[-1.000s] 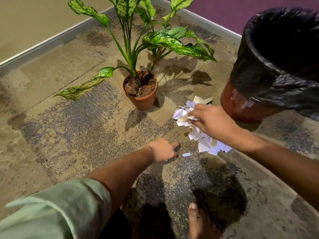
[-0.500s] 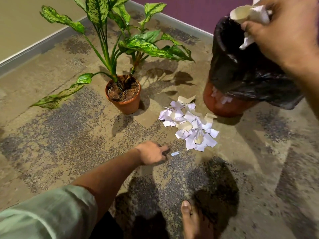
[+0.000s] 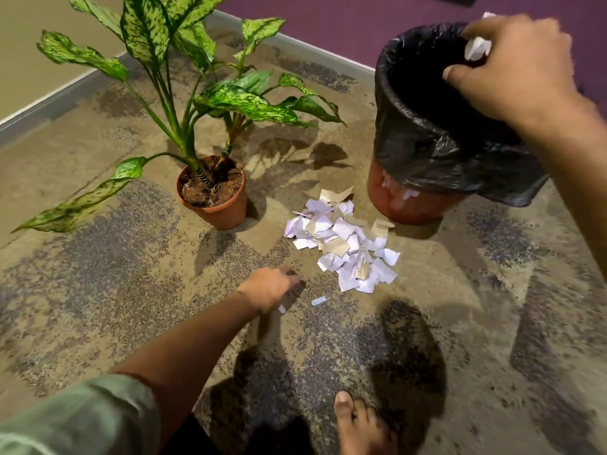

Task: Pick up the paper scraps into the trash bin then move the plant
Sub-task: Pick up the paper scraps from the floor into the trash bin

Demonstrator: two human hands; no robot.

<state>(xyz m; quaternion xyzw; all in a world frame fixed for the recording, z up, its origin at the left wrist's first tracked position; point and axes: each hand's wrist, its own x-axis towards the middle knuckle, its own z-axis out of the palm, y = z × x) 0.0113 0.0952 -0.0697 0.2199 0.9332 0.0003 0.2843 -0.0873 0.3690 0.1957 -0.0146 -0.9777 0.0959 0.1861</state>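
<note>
A pile of white and tan paper scraps (image 3: 343, 246) lies on the carpet between the potted plant (image 3: 213, 192) and the trash bin (image 3: 423, 126). The bin is red-brown with a black liner. My right hand (image 3: 512, 70) hovers over the bin's mouth, fingers closed on a few white scraps (image 3: 476, 47). My left hand (image 3: 271, 289) rests on the carpet left of the pile, fingers curled, and nothing shows in it. Two tiny scraps (image 3: 318, 301) lie beside it.
The plant's long spotted leaves (image 3: 75, 208) spread wide to the left and toward the bin. A grey baseboard (image 3: 49, 103) and a purple wall (image 3: 345, 24) border the carpet at the back. My bare foot (image 3: 358, 425) stands at the bottom edge.
My right hand rose from the pile with a handful of scraps and now hangs over the bin's opening. The left hand stayed put on the carpet.
</note>
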